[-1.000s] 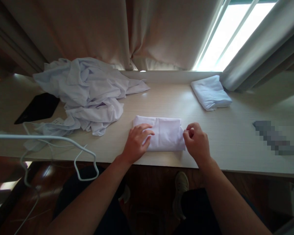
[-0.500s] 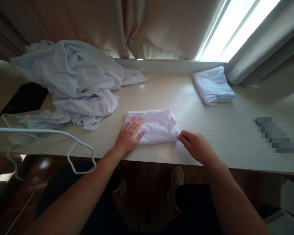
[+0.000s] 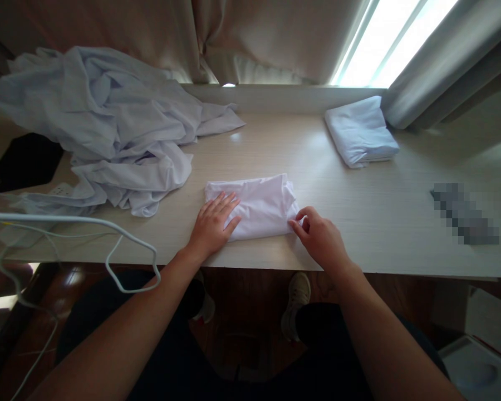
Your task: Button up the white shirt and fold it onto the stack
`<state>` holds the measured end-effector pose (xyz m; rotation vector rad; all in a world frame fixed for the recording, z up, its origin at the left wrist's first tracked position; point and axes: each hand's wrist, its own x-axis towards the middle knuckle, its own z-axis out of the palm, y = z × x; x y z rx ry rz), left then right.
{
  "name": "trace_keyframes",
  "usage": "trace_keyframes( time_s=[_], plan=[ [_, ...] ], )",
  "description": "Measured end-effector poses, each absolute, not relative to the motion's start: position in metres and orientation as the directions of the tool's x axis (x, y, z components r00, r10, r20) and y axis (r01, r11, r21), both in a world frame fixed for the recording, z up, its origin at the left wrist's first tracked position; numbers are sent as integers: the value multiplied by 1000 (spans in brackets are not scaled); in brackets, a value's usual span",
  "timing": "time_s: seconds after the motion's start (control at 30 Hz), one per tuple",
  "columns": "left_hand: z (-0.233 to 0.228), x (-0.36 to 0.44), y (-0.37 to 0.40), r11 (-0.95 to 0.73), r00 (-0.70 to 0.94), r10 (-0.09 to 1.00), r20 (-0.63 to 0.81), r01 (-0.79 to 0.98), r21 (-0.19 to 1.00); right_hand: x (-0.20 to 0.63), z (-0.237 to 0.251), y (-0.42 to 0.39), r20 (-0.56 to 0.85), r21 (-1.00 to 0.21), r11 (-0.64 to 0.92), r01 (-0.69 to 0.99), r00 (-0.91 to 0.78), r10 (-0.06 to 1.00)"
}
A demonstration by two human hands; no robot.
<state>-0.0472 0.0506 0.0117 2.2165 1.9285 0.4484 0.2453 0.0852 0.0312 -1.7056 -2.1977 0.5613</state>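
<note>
Now the left hand [image 3: 212, 224] lies spread flat on the folded white cloth [image 3: 256, 204] at table [image 3: 376, 217] centre, the right hand [image 3: 319, 238] pinching its four-o'clock corner, a tidying stage that calls for a gentle tug.

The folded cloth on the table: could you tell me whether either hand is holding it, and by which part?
The right hand pinches the folded cloth at its near right corner; the left hand lies flat on its left part.
</note>
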Motion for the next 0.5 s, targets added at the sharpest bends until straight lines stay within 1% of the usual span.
trace_keyframes(
  time_s=[0.13, 0.23, 0.37, 0.5],
  plan=[
    [13, -47, 50, -151, 119, 986, 115, 934, 325, 244, 30, 86, 10, -508, 188, 841, -213, 977],
    [14, -47, 49, -148, 117, 987, 114, 934, 324, 243, 34, 85, 27, -521, 206, 829, -225, 974],
    [14, -47, 48, -156, 123, 985, 117, 931, 330, 243, 38, 82, 69, -490, 250, 835, -248, 966],
    [13, -47, 47, -161, 134, 986, 103, 930, 331, 243, 37, 81, 48, -471, 210, 857, -213, 976]
  ],
)
